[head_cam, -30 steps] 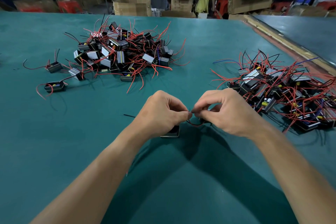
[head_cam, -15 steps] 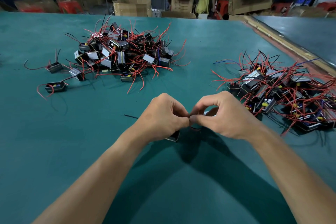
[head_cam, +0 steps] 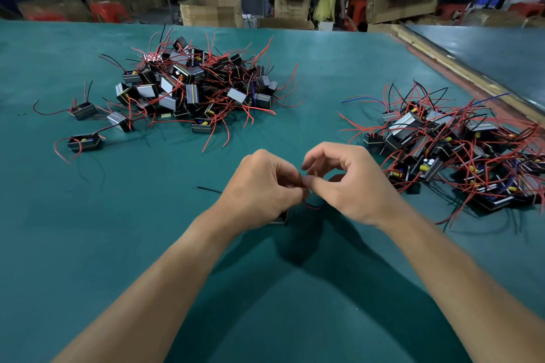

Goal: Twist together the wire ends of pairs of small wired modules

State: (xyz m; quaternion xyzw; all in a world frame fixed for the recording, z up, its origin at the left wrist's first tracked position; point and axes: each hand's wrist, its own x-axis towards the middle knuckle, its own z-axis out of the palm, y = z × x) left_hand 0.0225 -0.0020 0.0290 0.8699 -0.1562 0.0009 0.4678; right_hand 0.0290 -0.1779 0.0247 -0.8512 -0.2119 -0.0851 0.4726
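My left hand (head_cam: 261,187) and my right hand (head_cam: 351,186) meet over the middle of the green table (head_cam: 147,244), fingertips together. Both pinch the thin wire ends (head_cam: 303,183) where they touch. A red wire loop (head_cam: 312,206) hangs below the fingers. One small black module (head_cam: 281,219) peeks out under my left hand; most of it is hidden. My right index finger is lifted and curled above the pinch. Any second module is hidden behind my right hand.
A big heap of black modules with red wires (head_cam: 194,88) lies at the back left, with loose modules (head_cam: 85,143) beside it. Another heap (head_cam: 454,144) lies at the right. A stray black wire (head_cam: 209,189) lies left of my hand. Cardboard boxes (head_cam: 211,12) and people stand beyond the table.
My right index finger has lifted off and curled up while the thumb stays at the wire ends. Both hands stay in the same place.
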